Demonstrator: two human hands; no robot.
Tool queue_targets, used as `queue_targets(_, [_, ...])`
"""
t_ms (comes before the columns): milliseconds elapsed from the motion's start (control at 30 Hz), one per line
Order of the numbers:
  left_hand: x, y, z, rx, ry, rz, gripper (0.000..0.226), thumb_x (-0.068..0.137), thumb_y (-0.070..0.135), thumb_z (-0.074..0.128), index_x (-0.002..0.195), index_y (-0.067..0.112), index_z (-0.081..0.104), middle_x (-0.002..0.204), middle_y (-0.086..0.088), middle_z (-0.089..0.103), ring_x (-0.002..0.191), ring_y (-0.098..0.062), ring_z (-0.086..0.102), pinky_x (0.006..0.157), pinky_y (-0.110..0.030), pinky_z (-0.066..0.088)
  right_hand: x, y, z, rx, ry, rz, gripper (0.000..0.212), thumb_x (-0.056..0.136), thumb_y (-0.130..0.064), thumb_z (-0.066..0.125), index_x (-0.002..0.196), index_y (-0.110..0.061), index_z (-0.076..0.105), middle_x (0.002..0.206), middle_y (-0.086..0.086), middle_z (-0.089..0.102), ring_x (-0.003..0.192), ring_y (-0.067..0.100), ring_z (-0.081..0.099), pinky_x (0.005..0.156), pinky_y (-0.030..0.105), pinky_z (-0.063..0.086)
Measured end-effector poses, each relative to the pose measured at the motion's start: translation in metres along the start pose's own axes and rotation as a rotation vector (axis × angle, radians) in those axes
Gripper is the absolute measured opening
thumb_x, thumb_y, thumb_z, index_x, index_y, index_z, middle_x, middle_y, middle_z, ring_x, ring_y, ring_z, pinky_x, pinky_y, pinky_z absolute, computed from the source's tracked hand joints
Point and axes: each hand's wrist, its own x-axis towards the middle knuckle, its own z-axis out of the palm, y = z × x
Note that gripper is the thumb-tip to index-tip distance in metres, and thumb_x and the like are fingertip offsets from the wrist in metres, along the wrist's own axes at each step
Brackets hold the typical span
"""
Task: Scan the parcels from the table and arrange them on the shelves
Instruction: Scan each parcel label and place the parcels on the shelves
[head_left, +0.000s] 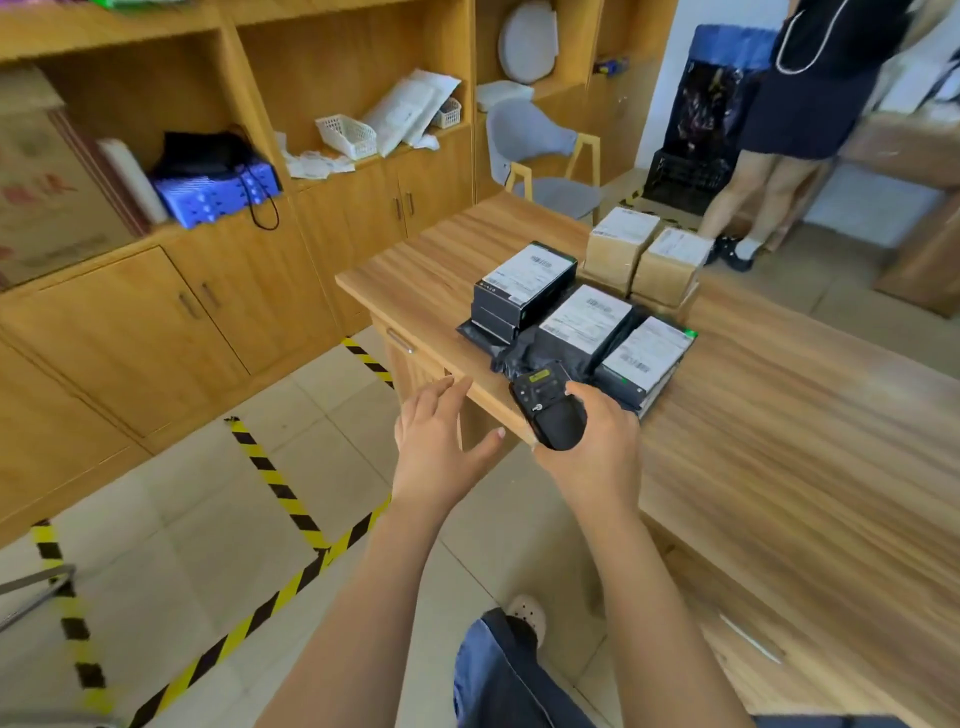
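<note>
Wooden table (779, 415), parcels bunched toward its near-left corner: black boxes (524, 286) in front, brown boxes (644, 254) behind. Shelves (332, 78) off left, past open floor. Left hand (436, 441) empty, fingers spread, beside the table's left edge. Right hand (597, 447) clamped on scanner (548, 405), nose aimed ahead at nearest labels, nothing between.
</note>
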Motion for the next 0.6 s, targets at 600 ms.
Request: queue_targets(600, [0.23,0.024,0.089,-0.026,-0.184,0.059,0.07,0.084,0.049,0.064,0.146,0.028,0.037,0.147,0.002,0.037,0.137,-0.02,0.026,0.113,-0.038,0.02,0.212,0.027,0.018,-0.074,0.032,0.119,0.076,0.065,-0.018,0.081,0.134,-0.025,0.051,0.129,-0.005,0.056,0.117,0.021,0.042,0.087,0.035,0.045])
